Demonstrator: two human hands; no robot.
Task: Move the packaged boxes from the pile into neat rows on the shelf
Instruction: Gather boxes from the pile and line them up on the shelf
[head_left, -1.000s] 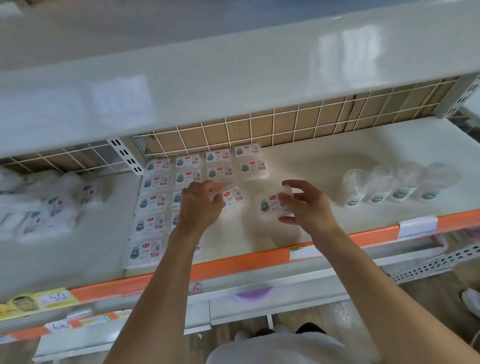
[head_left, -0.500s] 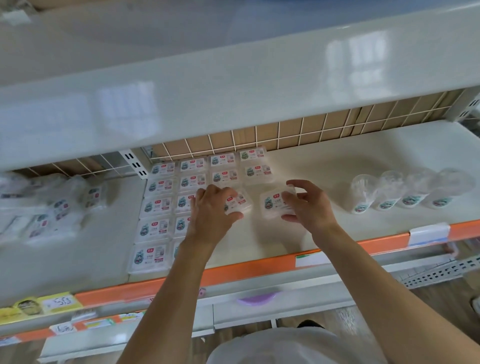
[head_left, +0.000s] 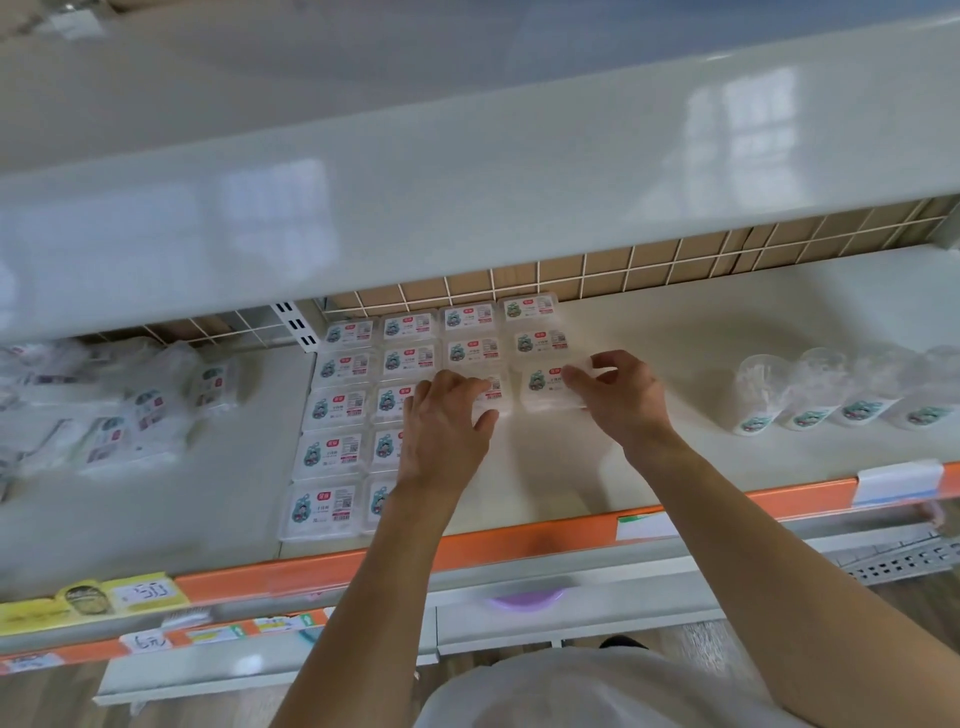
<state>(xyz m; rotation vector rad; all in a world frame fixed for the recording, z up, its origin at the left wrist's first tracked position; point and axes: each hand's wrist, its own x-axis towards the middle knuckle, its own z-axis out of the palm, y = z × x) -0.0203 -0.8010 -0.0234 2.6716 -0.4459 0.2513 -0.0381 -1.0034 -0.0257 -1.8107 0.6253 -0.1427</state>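
Upper shelf board (head_left: 467, 171), glossy pale grey-white metal, is spanning the whole width overhead and reflecting window light.

Lower shelf deck (head_left: 675, 364), matt white metal with an orange price strip (head_left: 519, 545) along its front lip, is carrying all the stock. A white wire grid (head_left: 623, 270) over brown backing is closing off its rear.

Arranged block of small clear plastic boxes with white printed labels (head_left: 343, 405) is sitting left of centre on the deck, in columns running from the grid toward the front lip; the two left columns are reaching almost to the lip, the two right columns are stopping at the hands.

Loose pile of the same packaged boxes (head_left: 140, 415), blurred, is lying well apart to the far left on the deck.

Row of four clear plastic cups with green-printed bands (head_left: 831, 395) is standing at the right, near the front.

Left hand (head_left: 447, 421) is lying over the third column with fingers gently bent, its fingertips (head_left: 480, 387) pressing on a box (head_left: 493, 395) mostly hidden beneath; whether it is gripping cannot be told.

Right hand (head_left: 618, 395) is pinching a clear labelled box (head_left: 545, 387) between curled thumb and fingers, the box sitting just beside its neighbour at the front of the fourth column.

White tag holder (head_left: 898, 483) is clipping onto the orange strip at right; a yellow price label (head_left: 88, 597) is showing at lower left.
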